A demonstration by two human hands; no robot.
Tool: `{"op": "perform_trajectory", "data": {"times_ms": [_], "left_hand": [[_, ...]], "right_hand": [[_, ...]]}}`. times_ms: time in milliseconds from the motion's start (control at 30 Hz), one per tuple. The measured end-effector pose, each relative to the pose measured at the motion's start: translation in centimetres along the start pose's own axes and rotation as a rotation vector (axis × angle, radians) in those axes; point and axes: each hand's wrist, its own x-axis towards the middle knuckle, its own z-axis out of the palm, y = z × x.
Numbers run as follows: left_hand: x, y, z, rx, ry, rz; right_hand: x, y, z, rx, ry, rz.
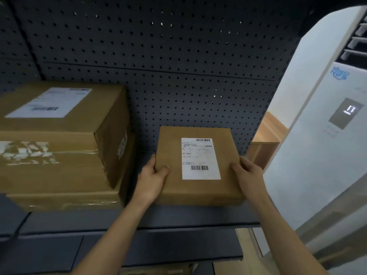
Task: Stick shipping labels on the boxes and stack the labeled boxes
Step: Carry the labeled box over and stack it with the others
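A small brown cardboard box (pixel 172 187) sits on the dark shelf (pixel 178 217), with a white shipping label (pixel 200 158) stuck on its top. My left hand (pixel 153 179) grips the box's left side, thumb on top. My right hand (pixel 248 175) grips its right side, thumb on the top edge. To the left stands a stack of two larger brown boxes: the upper labelled box (pixel 83 120) rests on a wider taped box (pixel 59 175).
A dark pegboard (pixel 168 76) backs the shelf. A white floor-standing air conditioner (pixel 325 155) with a lit display stands at the right. A wooden cabinet (pixel 266 139) shows behind the shelf's right end. A lower shelf edge (pixel 139 253) runs below my forearms.
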Motion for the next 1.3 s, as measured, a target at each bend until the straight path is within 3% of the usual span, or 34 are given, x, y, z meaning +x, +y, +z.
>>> {"op": "perform_trajectory", "data": {"times_ms": [800, 1300], "left_hand": [[1.1, -2.1, 2.0, 0.072, 0.137, -0.112], [1.2, -0.6, 1.4, 0.209, 0.057, -0.147]], "right_hand": [[3.9, 5.4, 1.0, 0.04, -0.104, 0.076], [4.4, 5.2, 0.7, -0.145, -0.196, 0.033]]}}
